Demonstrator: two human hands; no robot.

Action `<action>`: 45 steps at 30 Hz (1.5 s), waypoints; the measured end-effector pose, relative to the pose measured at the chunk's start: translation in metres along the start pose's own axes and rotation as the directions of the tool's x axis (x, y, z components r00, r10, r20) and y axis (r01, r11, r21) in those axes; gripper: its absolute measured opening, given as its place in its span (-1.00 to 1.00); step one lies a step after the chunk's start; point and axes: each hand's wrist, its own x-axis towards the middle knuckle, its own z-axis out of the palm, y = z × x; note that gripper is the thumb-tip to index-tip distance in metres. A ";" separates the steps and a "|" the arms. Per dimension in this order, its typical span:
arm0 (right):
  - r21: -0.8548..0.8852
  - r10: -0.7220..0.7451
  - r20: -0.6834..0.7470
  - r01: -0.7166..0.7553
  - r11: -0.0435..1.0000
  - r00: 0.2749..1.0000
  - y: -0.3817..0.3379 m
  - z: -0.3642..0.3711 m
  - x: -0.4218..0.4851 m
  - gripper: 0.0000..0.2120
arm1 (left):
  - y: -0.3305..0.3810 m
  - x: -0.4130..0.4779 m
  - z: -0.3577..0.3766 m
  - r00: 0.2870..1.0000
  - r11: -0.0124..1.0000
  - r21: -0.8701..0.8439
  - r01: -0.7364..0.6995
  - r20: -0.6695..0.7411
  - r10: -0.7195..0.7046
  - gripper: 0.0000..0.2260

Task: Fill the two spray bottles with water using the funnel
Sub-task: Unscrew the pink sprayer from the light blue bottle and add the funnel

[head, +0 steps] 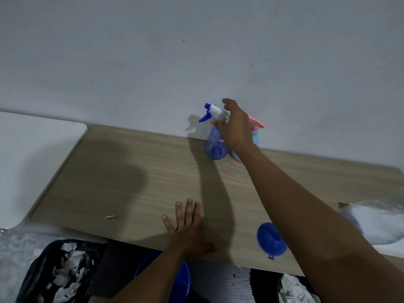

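Observation:
A clear blue spray bottle [215, 147] with a blue and white trigger head stands at the table's far edge against the wall. My right hand [237, 125] reaches across the table and grips the bottle's neck, thumb on the left side and fingers over the back of the head. A pink and light-blue spray bottle [255, 133] stands just behind it, mostly hidden by my hand. The blue funnel [271, 239] lies on its side near the front edge, under my right forearm. My left hand [188, 228] rests flat on the table with straight fingers.
The wooden table [122, 176] butts against a white wall. A blue basin [181, 281] sits below the front edge. A black bag of paper scraps [59, 272] is at the lower left. A crumpled plastic bag [380, 224] lies at the right. A white tabletop [32, 154] adjoins on the left.

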 end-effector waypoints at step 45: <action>0.229 0.061 0.104 -0.084 0.970 0.993 0.102 -0.081 -0.229 -0.52 | 0.087 -0.013 -0.030 0.785 0.719 -0.477 -0.506 -0.600 0.155 -0.37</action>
